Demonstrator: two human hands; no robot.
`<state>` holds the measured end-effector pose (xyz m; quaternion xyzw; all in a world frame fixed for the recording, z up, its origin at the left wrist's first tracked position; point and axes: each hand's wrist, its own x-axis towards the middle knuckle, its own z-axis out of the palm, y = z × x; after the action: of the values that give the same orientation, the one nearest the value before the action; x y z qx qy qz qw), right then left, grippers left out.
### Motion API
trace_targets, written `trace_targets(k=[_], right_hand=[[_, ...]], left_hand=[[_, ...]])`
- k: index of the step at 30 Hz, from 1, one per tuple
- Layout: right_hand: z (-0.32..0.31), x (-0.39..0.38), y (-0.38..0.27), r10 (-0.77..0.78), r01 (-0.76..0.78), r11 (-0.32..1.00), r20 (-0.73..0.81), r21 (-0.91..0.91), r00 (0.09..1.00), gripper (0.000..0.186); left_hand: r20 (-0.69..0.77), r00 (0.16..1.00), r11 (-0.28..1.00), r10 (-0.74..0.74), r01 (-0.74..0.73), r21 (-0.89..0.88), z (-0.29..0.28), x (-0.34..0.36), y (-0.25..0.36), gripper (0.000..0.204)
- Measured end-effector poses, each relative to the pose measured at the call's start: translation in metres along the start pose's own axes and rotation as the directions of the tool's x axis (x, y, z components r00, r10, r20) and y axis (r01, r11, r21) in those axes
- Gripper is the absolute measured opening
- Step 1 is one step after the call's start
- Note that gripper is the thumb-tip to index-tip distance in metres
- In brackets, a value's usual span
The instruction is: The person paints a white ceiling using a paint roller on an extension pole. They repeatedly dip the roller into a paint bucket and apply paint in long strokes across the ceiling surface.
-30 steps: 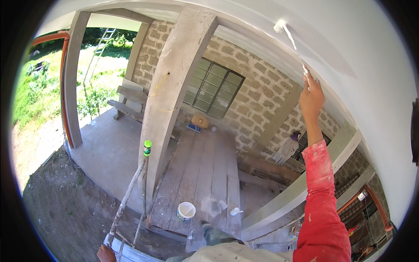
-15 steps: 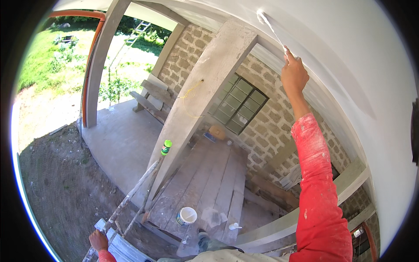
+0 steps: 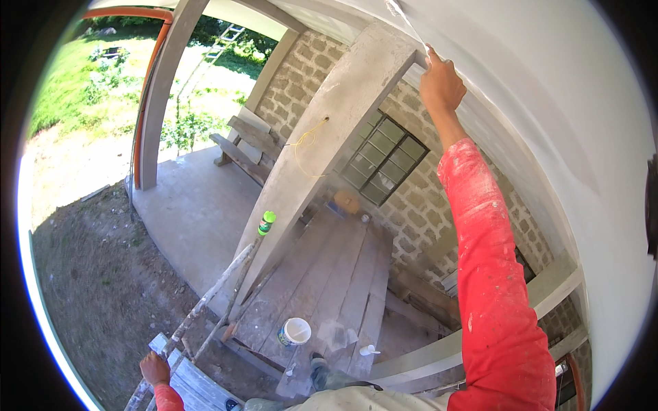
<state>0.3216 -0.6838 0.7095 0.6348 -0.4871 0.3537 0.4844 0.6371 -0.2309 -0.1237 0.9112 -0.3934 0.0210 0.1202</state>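
Raised up to the white ceiling [image 3: 548,89], my right hand [image 3: 442,88] is closed round the handle of a small paint roller [image 3: 410,24]. The roller's white fuzzy head lies at the ceiling, close to the top edge of the picture. Low on the left, my left hand [image 3: 155,368] grips a paint-spattered pole [image 3: 205,299] of the scaffold. A green plastic bottle [image 3: 266,222] sits over the upper end of the poles. Below me, a white paint bucket [image 3: 296,332] stands on the wooden planks [image 3: 322,274], near my feet.
A concrete beam [image 3: 343,116] slants across the middle, with a yellow wire [image 3: 308,140] hanging from it. Behind are a stone wall [image 3: 301,72] and a barred window [image 3: 385,157]. A white container [image 3: 369,350] lies on the planks. Bare ground [image 3: 96,274] drops away left.
My right hand and the roller have moved left and upward along the ceiling, and the roller head is now partly at the picture's edge. My left hand keeps its grip on the pole.
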Motion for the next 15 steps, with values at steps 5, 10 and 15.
trace_targets(k=[5, 10, 15], right_hand=[[-0.026, -0.041, 0.063, 0.080, -0.081, 0.997, -0.041, -0.003, 0.996, 0.042], [-0.056, -0.083, 0.133, 0.111, -0.115, 0.993, -0.127, -0.025, 0.986, 0.043], [-0.082, -0.128, 0.212, 0.114, -0.119, 0.993, -0.231, -0.011, 0.966, 0.040]], left_hand=[[0.039, 0.999, 1.000, 0.011, -0.011, 0.017, 0.001, 0.000, -0.003, 0.008], [0.060, 0.998, 0.999, -0.005, 0.002, 0.047, -0.003, 0.000, 0.000, 0.007], [0.045, 0.999, 0.998, 0.031, -0.034, 0.057, -0.025, -0.001, 0.012, 0.004]])
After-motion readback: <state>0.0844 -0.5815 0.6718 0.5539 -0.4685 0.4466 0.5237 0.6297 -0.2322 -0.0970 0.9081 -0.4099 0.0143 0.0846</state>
